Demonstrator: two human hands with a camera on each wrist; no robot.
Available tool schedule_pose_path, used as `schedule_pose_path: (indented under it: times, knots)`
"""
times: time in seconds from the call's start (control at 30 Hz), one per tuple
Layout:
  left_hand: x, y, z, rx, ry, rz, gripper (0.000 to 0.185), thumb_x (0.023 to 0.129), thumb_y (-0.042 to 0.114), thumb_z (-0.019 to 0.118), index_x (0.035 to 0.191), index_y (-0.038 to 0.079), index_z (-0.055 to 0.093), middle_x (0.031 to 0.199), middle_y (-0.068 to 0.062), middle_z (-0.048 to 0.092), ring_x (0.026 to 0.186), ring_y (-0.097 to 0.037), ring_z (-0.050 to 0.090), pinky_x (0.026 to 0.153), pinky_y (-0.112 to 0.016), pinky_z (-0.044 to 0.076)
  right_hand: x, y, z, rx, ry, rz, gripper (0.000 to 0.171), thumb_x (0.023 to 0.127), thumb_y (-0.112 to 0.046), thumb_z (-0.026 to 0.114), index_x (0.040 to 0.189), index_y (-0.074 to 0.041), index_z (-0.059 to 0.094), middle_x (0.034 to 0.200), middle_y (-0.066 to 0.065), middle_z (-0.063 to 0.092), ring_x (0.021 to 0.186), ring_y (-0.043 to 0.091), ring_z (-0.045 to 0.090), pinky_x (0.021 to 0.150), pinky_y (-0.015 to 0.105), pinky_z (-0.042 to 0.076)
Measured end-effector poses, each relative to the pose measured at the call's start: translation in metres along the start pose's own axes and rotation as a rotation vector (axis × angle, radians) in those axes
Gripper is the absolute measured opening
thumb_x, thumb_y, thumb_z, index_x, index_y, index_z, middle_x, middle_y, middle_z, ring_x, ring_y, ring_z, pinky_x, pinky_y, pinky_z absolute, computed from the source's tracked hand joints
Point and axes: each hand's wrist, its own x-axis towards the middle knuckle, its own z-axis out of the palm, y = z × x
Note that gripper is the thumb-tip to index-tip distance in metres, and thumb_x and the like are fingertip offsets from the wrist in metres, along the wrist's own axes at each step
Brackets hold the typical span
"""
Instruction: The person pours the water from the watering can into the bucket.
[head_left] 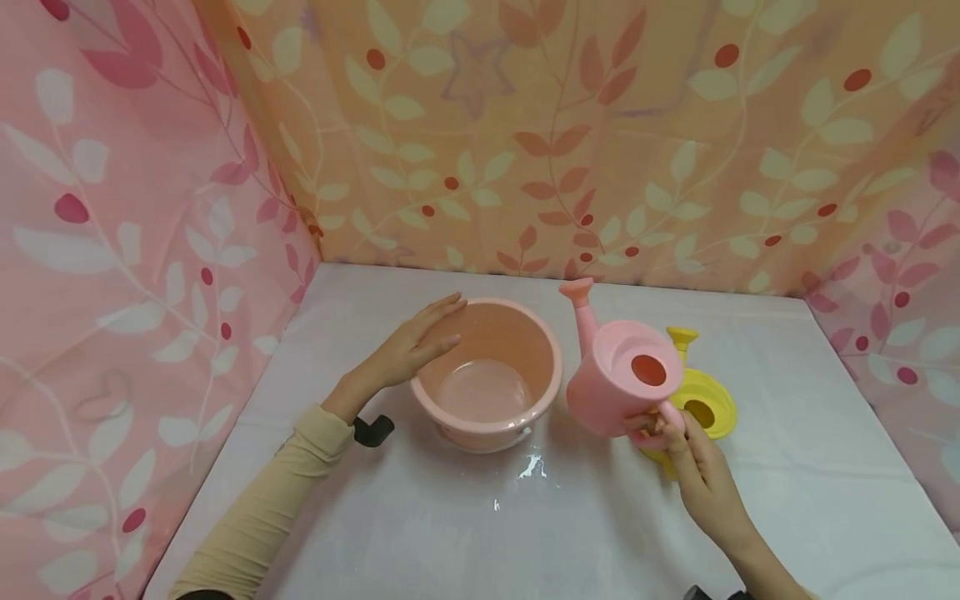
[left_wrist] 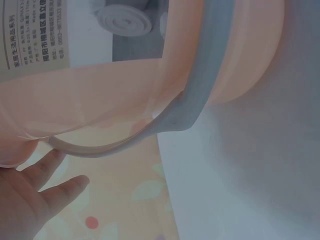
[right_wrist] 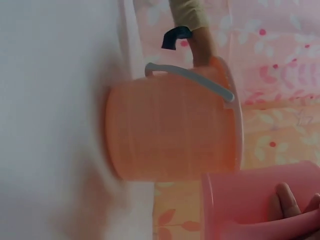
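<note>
A pink watering can [head_left: 618, 375] is held by its handle in my right hand [head_left: 705, 475], raised beside the bucket with its spout pointing up and away. My fingers curl round that handle, as the right wrist view also shows next to the can's body [right_wrist: 250, 195]. The peach bucket [head_left: 487, 425] stands upright on the table, its grey handle [right_wrist: 192, 77] hanging down at the side. On the bucket's left rim rests my left hand [head_left: 408, 350], its fingers extended. In the left wrist view those fingers [left_wrist: 57, 200] lie near the rim and handle.
Just behind my right hand stands a yellow watering can [head_left: 716, 400], partly hidden by the pink one. Small water splashes [head_left: 532, 467] lie on the white tabletop [head_left: 450, 533] before the bucket. Patterned cloth walls [head_left: 480, 142] enclose the back and sides.
</note>
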Motion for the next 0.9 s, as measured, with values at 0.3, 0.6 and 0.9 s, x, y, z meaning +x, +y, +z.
schedule_pose_path:
  times: [0.3,0.6,0.9]
  knots:
    - [0.001,0.001,-0.001,0.004,-0.005,-0.001,0.057,0.094,0.047,0.047,0.145,0.024,0.033,0.153,0.001,0.023,0.141,-0.019,0.018,0.112,-0.049,0.021,-0.004,-0.01,-0.003,-0.068,0.019,0.014,0.026,0.095,0.013,0.028,0.105,0.009,0.052,0.103,0.013,0.061,0.101,0.013,0.058,0.088,0.015,0.046]
    - [0.001,0.001,0.0,0.004,-0.003,0.007,0.057,0.094,0.047,0.047,0.145,0.024,0.033,0.153,0.0,0.023,0.141,-0.018,0.019,0.111,-0.05,0.021,-0.005,-0.009,0.001,-0.102,0.019,-0.013,0.028,0.094,0.015,0.03,0.11,0.008,0.052,0.101,0.012,0.06,0.094,0.013,0.059,0.08,0.015,0.05]
    - [0.0,0.001,-0.001,0.001,0.0,0.0,0.056,0.094,0.047,0.047,0.145,0.026,0.033,0.153,0.004,0.023,0.141,-0.015,0.018,0.112,-0.048,0.021,-0.008,-0.013,-0.005,-0.032,-0.053,-0.047,0.031,0.093,0.017,0.029,0.117,0.012,0.048,0.103,0.011,0.059,0.095,0.012,0.061,0.082,0.016,0.05]
